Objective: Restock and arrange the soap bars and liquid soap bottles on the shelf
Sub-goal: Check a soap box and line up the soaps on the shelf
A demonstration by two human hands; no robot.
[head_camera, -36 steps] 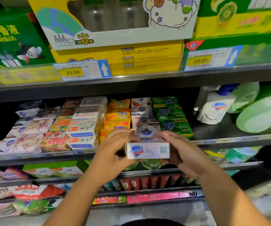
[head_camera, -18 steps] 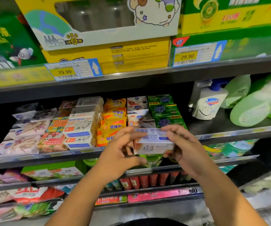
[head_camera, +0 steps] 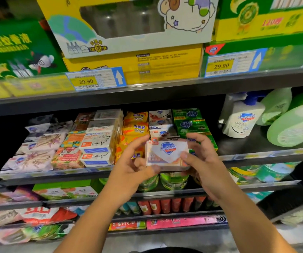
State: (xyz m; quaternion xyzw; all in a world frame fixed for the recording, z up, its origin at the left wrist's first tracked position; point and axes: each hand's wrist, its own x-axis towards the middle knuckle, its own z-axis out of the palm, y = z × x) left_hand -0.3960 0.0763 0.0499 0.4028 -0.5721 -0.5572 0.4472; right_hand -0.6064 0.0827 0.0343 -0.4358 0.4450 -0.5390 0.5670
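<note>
Soap bar, one: white box with a blue shield logo and an orange band low on its face. The face is turned to the camera. It is held level just in front of the front edge of the shelf, before the column of like white bars.

Left grip: pinches the bar's left end, thumb below, blurred.

Right grip: clasps the right end, thumb on the face, fingers behind.

Pump bottle, one: white with a blue pump, toward the shelf's right end.

Green bottles, at least two: tilted, beside the pump bottle, cut off at the right.

Price tags, two: both 29.90, on the upper shelf.

Boxed soap stacks, toward the shelf's left end: count unclear, print blurred.
</note>
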